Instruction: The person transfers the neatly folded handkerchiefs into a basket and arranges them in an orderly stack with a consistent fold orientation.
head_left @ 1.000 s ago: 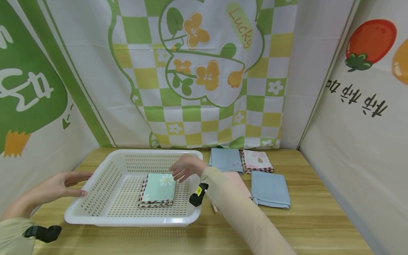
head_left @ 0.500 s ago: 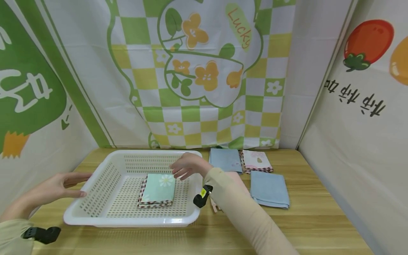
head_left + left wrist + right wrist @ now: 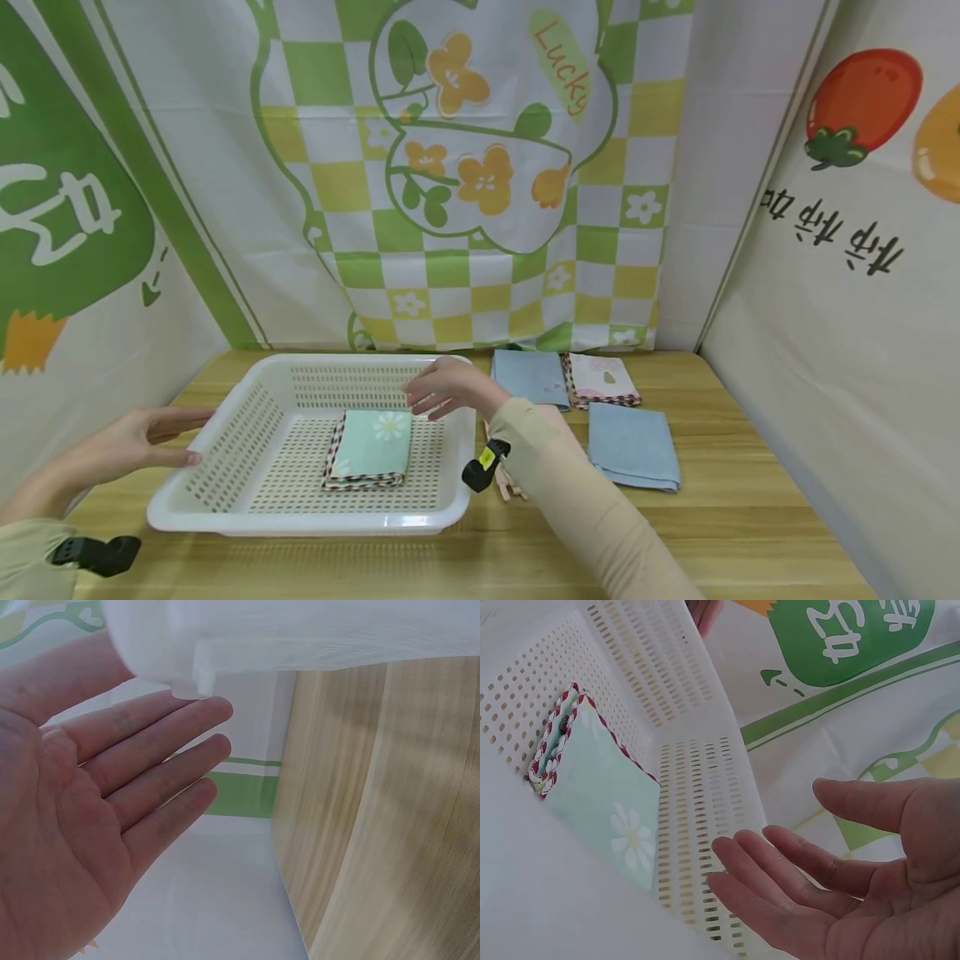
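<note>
A white plastic basket (image 3: pixel 330 522) with slotted walls stands on the table at left. Inside it lies a folded mint-green cloth (image 3: pixel 375 442) with a daisy print and a dark-red-and-white checked edge. My left hand (image 3: pixel 131 442) is at the basket's left rim, thumb tip on the rim; in the left wrist view its other fingers (image 3: pixel 161 746) stretch out straight below the rim. My right hand (image 3: pixel 450 387) hovers over the basket's back right part, beyond the cloth. It holds nothing, and its fingers (image 3: pixel 795 870) are loosely bent in the right wrist view.
Right of the basket lie two folded blue cloths (image 3: pixel 633 446) (image 3: pixel 528 379), a white-and-pink cloth (image 3: pixel 603 379) with a checked edge, and a pale pink cloth (image 3: pixel 553 417) partly hidden by my right sleeve. Printed curtains (image 3: pixel 480 167) close off the wooden table (image 3: pixel 712 533) behind and at both sides.
My right hand has drawn slightly up and to the right, away from the mint-green cloth. My left hand keeps its place at the rim, and the cloth lies as before.
</note>
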Motion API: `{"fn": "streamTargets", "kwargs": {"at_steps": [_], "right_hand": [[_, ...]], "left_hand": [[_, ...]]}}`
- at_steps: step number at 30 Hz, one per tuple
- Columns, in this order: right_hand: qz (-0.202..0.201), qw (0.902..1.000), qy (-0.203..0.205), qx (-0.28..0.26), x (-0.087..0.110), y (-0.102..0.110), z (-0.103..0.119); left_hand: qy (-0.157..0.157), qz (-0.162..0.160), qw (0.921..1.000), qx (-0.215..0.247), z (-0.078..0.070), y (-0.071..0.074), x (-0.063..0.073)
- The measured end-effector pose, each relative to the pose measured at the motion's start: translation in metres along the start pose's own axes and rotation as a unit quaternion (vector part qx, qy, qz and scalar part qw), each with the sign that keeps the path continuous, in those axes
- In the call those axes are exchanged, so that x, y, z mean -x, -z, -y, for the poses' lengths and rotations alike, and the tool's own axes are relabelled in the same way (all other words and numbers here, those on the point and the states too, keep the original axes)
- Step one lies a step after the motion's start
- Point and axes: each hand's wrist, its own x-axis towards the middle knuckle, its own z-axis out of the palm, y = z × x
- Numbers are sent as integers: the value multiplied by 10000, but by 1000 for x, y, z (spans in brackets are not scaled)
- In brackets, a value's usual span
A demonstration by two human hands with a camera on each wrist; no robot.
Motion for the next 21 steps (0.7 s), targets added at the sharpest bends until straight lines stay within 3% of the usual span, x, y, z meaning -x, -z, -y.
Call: {"fn": "streamTargets", "kwargs": {"at_steps": [21], "right_hand": [[-171,9993,314,135,19,11,2]], "left_hand": [[-134,-27,9999,-46,3,-1,-1]]}}
